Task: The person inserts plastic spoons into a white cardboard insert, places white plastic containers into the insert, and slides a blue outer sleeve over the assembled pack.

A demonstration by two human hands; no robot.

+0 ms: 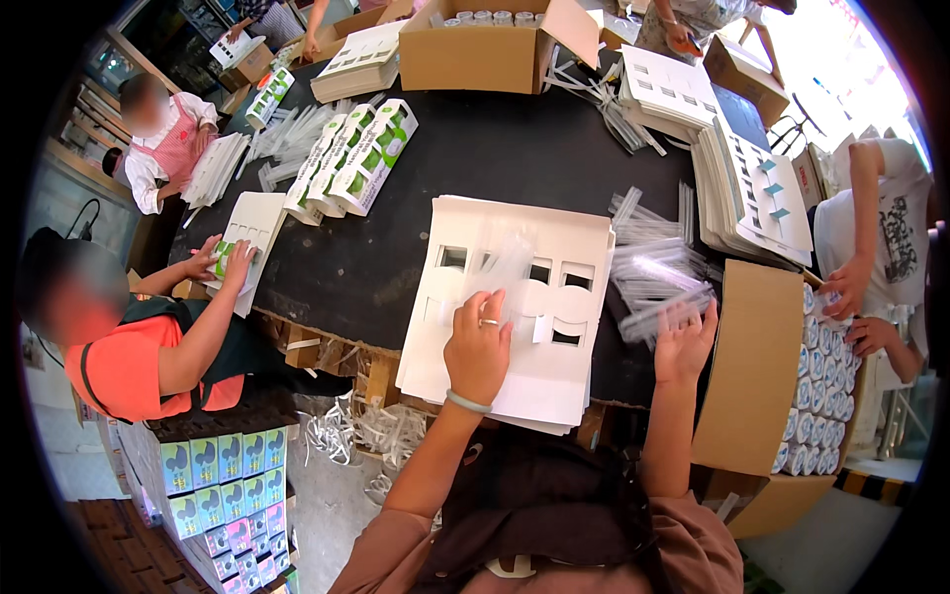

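My left hand [479, 353], with a ring and a bangle, is over a stack of white die-cut cardboard sheets [505, 405]. The top sheet has rows of window cut-outs, and a small white flap stands up beside one. Just beyond my left fingertips is a blurred clear plastic piece [506, 256]; whether those fingers grip it is unclear. To the right of the stack, my right hand [681, 349] is palm up with its fingers around the end of a clear plastic strip [653, 315]. That strip lies at the near edge of a loose pile of clear strips [653, 263].
Printed yoghurt sleeves [375, 160] stand on the black table [297, 286]. A co-worker [156, 356] handles sheets at left. At right, another person's hands reach into a carton [749, 371] of lidded cups. More cardboard stacks [742, 193] and an open carton [467, 63] line the far side.
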